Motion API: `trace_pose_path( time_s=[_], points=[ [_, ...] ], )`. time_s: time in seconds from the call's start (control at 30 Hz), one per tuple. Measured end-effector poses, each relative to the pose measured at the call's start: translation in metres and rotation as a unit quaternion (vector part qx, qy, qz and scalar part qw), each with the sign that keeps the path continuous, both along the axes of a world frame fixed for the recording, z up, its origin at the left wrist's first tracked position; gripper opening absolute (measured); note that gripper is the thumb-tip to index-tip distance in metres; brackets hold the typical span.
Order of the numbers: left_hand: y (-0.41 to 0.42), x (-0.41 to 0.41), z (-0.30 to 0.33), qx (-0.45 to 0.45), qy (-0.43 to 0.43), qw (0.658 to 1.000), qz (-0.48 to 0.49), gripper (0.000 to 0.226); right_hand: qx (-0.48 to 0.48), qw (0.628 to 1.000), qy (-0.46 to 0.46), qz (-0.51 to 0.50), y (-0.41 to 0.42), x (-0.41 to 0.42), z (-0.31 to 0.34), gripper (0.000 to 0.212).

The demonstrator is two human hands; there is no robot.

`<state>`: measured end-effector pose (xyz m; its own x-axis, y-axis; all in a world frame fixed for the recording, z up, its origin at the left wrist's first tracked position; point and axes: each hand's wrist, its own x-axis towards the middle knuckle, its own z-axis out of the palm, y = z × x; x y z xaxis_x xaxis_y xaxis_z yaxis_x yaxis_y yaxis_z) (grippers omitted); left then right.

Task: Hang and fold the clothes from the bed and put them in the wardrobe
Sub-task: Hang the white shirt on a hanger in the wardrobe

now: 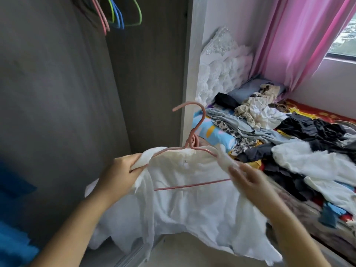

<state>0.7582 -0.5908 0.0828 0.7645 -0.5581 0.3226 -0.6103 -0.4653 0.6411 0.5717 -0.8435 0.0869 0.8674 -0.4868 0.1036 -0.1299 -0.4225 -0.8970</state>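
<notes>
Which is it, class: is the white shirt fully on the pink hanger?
Partly on. The white shirt drapes over the pink hanger, whose bottom bar shows, while both hands grip its shoulders.

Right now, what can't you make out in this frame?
- Right hand: motion-blurred, so its hold on the shirt is unclear.
- Wardrobe rail: cut off by the top edge above the hangers.
- Pink hanger: right shoulder hidden under cloth.
- Blue thing at the left edge: cut off, unidentifiable.
</notes>
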Motion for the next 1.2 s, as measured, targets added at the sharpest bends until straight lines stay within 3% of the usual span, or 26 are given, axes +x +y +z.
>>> trace_pose_path(
  time_s=[0.07, 0.13, 0.17, 0.23, 0.3, 0.33, 0.4, 0.47, 0.53, 0.63, 0.8, 0.97, 1.07, 1.1, 1.17, 1.2],
  points=[
    [-0.004, -0.005, -0.005, -0.025, -0.008, 1.0, 0.004, 0.018, -0.022, 0.994, 0.02, 0.107, 0.025, 0.01, -0.007, 0.027],
    [-0.004, -0.002, -0.008, -0.055, -0.012, 0.998, 0.016, 0.012, -0.064, 0.968, 0.106, 0.218, 0.032, 0.009, -0.007, 0.041],
    [-0.001, 0.001, -0.008, -0.071, -0.013, 0.997, 0.018, 0.012, -0.095, 0.961, 0.13, 0.226, 0.027, 0.006, -0.001, 0.039],
    [0.006, 0.007, -0.004, -0.101, -0.017, 0.995, 0.017, 0.011, -0.184, 0.974, 0.06, 0.117, 0.009, -0.003, 0.018, 0.032],
    [0.013, 0.01, 0.008, -0.125, -0.038, 0.991, -0.01, 0.013, -0.303, 0.951, -0.053, 0.001, -0.012, -0.007, 0.037, 0.031],
    [0.016, 0.011, 0.015, -0.131, -0.051, 0.99, -0.024, 0.02, -0.361, 0.931, -0.044, -0.005, -0.019, -0.005, 0.046, 0.035],
    [0.018, 0.014, 0.025, -0.149, -0.049, 0.987, -0.034, 0.019, -0.417, 0.904, 0.077, 0.057, -0.026, 0.005, 0.051, 0.037],
    [0.019, 0.021, 0.031, -0.163, -0.04, 0.986, -0.013, 0.014, -0.405, 0.899, 0.119, 0.117, -0.023, 0.015, 0.049, 0.023],
    [0.022, 0.031, 0.032, -0.147, -0.064, 0.985, 0.056, 0.011, -0.392, 0.912, 0.062, 0.105, -0.02, 0.02, 0.044, 0.033],
    [0.023, 0.036, 0.028, -0.062, -0.159, 0.971, 0.17, 0.045, -0.356, 0.928, 0.016, 0.104, -0.008, 0.035, 0.056, 0.032],
    [0.013, 0.017, 0.028, -0.14, -0.016, 0.97, 0.2, 0.057, -0.329, 0.932, -0.006, 0.153, 0.043, 0.093, 0.067, 0.026],
    [0.054, 0.031, 0.034, -0.088, -0.015, 0.98, 0.179, 0.062, -0.255, 0.942, -0.008, 0.218, 0.088, 0.134, 0.093, 0.025],
    [0.106, 0.057, 0.068, -0.213, -0.084, 0.945, 0.234, 0.063, -0.254, 0.936, -0.037, 0.24, 0.091, 0.147, 0.148, 0.023],
    [0.127, 0.071, 0.088, -0.218, -0.127, 0.935, 0.249, 0.057, -0.27, 0.928, -0.056, 0.25, 0.098, 0.154, 0.17, 0.029],
    [0.155, 0.098, 0.124, -0.14, -0.18, 0.943, 0.242, 0.048, -0.309, 0.914, -0.087, 0.249, 0.107, 0.162, 0.208, 0.062],
    [0.167, 0.115, 0.139, -0.112, -0.175, 0.951, 0.228, 0.041, -0.336, 0.905, -0.097, 0.244, 0.116, 0.167, 0.224, 0.062]
  ],
)
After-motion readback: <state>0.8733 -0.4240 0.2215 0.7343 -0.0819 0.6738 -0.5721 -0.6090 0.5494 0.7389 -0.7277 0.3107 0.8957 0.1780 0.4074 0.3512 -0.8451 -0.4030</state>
